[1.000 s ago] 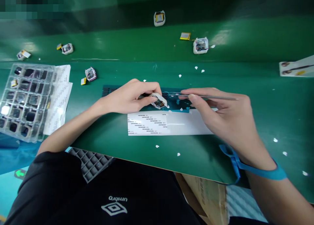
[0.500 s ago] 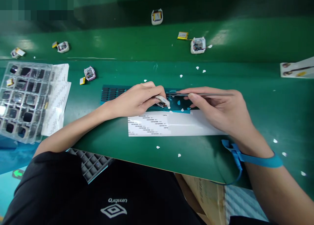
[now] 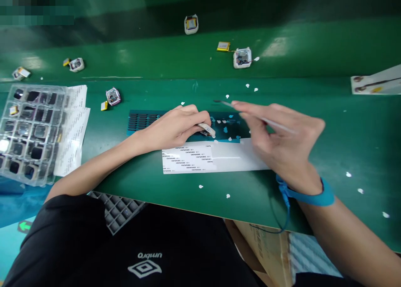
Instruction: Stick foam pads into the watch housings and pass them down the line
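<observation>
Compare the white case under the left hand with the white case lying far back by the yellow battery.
The held case is gripped by the left hand and mostly covered; the far case lies free and untouched. The held case rests on the blue sheet; the far case sits on bare green table beside a yellow battery. Both are small white shells with exposed insides.

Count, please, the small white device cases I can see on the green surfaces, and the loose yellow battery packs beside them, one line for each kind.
White device cases: 6, one in the left hand, five loose
Loose yellow battery packs: 3
Total: 9
</observation>
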`<state>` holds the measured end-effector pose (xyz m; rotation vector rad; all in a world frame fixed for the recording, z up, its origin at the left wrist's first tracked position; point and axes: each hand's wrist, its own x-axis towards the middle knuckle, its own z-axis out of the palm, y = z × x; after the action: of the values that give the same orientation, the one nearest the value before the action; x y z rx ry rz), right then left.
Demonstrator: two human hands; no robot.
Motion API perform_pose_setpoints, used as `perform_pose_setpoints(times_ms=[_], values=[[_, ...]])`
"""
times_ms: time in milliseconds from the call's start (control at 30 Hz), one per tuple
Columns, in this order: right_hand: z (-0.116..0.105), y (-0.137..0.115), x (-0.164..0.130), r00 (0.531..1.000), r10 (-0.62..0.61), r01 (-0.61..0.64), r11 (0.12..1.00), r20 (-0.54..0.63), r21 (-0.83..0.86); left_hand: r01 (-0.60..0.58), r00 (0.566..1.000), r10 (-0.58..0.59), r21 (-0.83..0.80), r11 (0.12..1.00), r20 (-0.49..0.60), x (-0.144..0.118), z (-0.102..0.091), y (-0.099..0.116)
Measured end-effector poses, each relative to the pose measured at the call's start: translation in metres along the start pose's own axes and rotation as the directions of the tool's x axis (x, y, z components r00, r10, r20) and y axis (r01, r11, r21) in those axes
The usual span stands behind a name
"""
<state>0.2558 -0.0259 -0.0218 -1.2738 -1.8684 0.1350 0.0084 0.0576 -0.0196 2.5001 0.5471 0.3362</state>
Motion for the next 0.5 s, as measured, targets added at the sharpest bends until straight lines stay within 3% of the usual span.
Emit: perform_pose_setpoints(times_ms=[67,133,200,233,300,367,433,500], values=[[-0.004,0.001,0.002,0.998,-0.014,0.012,0.999,-0.054,-0.030,-0.025,1.000,0.025,0.110,0.994,-0.002,-0.001,0.000,0.006],[-0.008,0.000,0.003,0.994,-0.052,0.049,0.998,-0.100,-0.028,-0.121,0.992,0.124,0.205,0.971,-0.001,-0.004,-0.003,0.018],[-0.010,-0.002,0.003,0.987,-0.087,0.084,0.996,-0.137,-0.025,-0.226,0.969,0.239,0.180,0.957,-0.054,-0.006,-0.009,0.032],[-0.011,-0.004,0.003,0.983,-0.106,0.103,0.994,-0.151,-0.029,-0.229,0.963,0.242,0.110,0.967,-0.119,-0.006,-0.013,0.039],[-0.013,-0.007,0.002,0.972,-0.157,0.150,0.987,-0.176,-0.054,-0.099,0.951,0.055,-0.132,0.986,-0.304,-0.004,-0.020,0.049],[-0.015,-0.010,0.000,0.959,-0.208,0.195,0.977,-0.191,-0.085,0.091,0.880,-0.289,-0.462,0.882,-0.377,0.000,-0.025,0.050],[-0.016,-0.012,-0.001,0.944,-0.257,0.240,0.965,-0.205,-0.105,0.209,0.781,-0.569,-0.750,0.628,-0.259,0.005,-0.026,0.045],[-0.018,-0.014,-0.003,0.931,-0.302,0.283,0.952,-0.205,-0.118,0.267,0.726,-0.685,-0.898,0.350,-0.051,0.010,-0.024,0.040]])
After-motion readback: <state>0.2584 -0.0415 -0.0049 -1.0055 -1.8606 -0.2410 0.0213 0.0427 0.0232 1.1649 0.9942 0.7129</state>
